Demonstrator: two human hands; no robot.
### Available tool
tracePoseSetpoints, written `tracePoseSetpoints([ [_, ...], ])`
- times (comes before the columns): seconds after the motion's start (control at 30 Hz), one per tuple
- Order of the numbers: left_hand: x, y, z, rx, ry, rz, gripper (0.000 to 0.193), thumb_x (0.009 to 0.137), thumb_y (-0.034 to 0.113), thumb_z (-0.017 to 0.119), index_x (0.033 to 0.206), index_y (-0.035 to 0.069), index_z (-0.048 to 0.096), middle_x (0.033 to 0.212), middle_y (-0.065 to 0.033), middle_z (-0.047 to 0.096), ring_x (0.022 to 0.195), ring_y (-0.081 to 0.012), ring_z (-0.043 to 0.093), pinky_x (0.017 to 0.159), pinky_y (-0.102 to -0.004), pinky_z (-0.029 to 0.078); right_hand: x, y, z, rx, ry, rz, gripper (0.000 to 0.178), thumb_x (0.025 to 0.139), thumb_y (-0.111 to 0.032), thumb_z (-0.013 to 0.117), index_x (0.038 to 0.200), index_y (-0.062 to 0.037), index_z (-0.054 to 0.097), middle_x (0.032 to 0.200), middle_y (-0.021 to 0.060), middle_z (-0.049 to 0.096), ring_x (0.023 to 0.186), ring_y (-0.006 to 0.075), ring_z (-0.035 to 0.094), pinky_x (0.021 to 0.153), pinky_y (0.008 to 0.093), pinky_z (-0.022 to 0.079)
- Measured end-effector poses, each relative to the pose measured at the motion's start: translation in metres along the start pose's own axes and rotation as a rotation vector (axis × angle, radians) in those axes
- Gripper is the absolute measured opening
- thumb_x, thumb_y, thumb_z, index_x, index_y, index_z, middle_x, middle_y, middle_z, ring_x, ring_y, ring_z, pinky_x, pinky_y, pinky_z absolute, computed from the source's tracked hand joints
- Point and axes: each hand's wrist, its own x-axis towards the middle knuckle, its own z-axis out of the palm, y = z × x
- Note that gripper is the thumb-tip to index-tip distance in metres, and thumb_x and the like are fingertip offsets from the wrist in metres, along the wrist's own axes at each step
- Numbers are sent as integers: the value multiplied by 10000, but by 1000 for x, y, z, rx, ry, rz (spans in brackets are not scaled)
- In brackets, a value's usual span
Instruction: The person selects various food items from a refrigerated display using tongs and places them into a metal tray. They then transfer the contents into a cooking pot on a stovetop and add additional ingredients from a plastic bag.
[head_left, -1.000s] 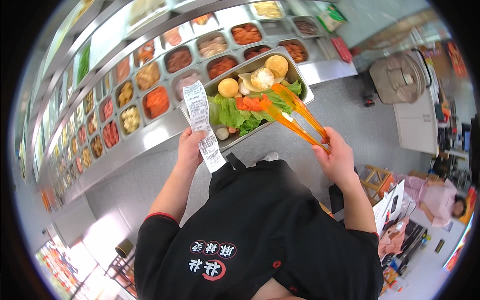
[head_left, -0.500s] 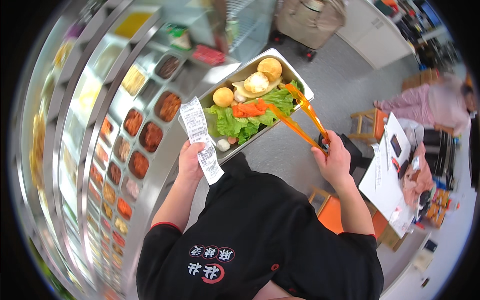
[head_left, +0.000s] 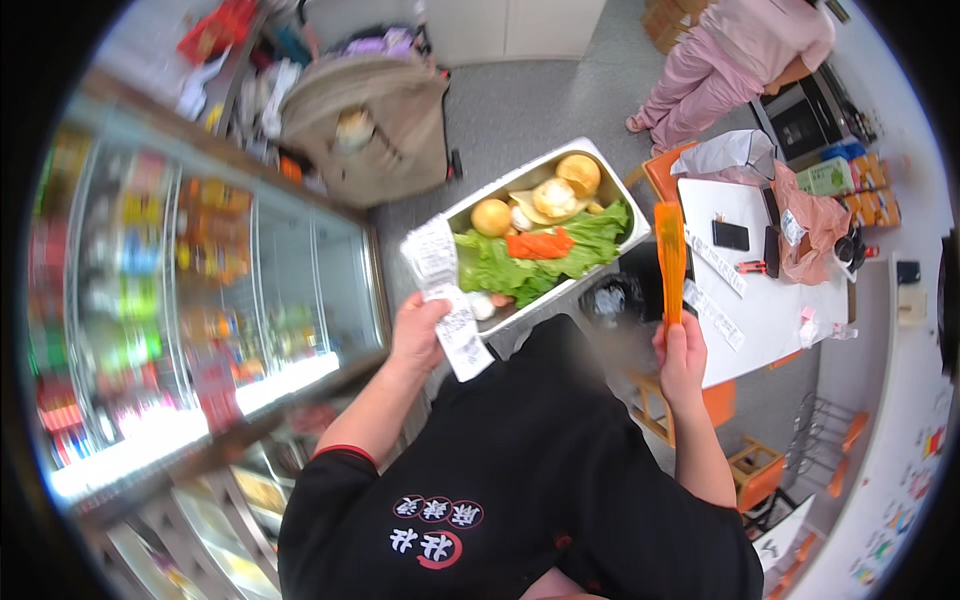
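My left hand (head_left: 412, 335) is closed on a long white printed receipt (head_left: 462, 340), thumb on top. A steel food tray (head_left: 630, 187) sits against that hand, seemingly borne by it; the fingers beneath are hidden. In the tray lie green lettuce (head_left: 595, 240), orange-red strips (head_left: 540, 245), round golden balls (head_left: 490, 217), a pale yellow sheet (head_left: 525, 205) and small whitish pieces at the near left end. My right hand (head_left: 682, 358) grips orange tongs (head_left: 670, 255), held upright right of the tray. Their arms look pressed together, with no food visible between them.
On the left stands a lit drinks fridge (head_left: 365, 275) full of bottles. A covered beige cart (head_left: 370, 130) is ahead. To the right are a white table (head_left: 770, 310) with a phone (head_left: 730, 235) and bags, orange stools (head_left: 755, 480), and a person in pink (head_left: 700, 75).
My view has turned right, from the food counter towards the fridge and table. The tongs have swung from open over the lettuce to upright beside the tray. Receipt and tray stay with my left hand.
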Motion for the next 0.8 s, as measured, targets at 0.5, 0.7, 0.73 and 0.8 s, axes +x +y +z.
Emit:
tracePoseSetpoints([
  [0.5, 545, 118, 297, 256, 33, -162, 293, 828, -4, 541, 1111, -21, 618, 966, -103, 692, 829, -230, 702, 767, -375, 594, 528, -70, -34, 55, 123, -105, 223, 985, -215, 629, 1077, -37, 530, 838, -23, 539, 744, 76, 485, 679, 248, 441],
  [0.7, 744, 171, 449, 183, -20, -123, 332, 818, -22, 549, 1148, -42, 572, 1040, -132, 670, 893, -260, 692, 813, -402, 591, 764, -128, -72, -48, 104, -196, 352, 964, -286, 680, 1158, -50, 505, 895, -31, 514, 765, 65, 469, 702, 218, 426],
  [0.73, 786, 174, 469, 174, -46, -129, 338, 817, -25, 547, 1153, -43, 568, 1042, -133, 669, 903, -264, 692, 821, -407, 593, 805, -127, -78, 35, 103, -141, 348, 968, -285, 675, 1159, -48, 505, 892, -30, 513, 769, 62, 469, 705, 217, 424],
  [0.8, 881, 176, 511, 159, -178, -125, 356, 817, -34, 535, 1173, -45, 548, 1061, -139, 662, 946, -276, 690, 841, -422, 596, 898, -125, -86, 143, 167, -185, 275, 1008, -272, 607, 1123, -40, 515, 859, -29, 514, 746, 51, 464, 684, 213, 417],
])
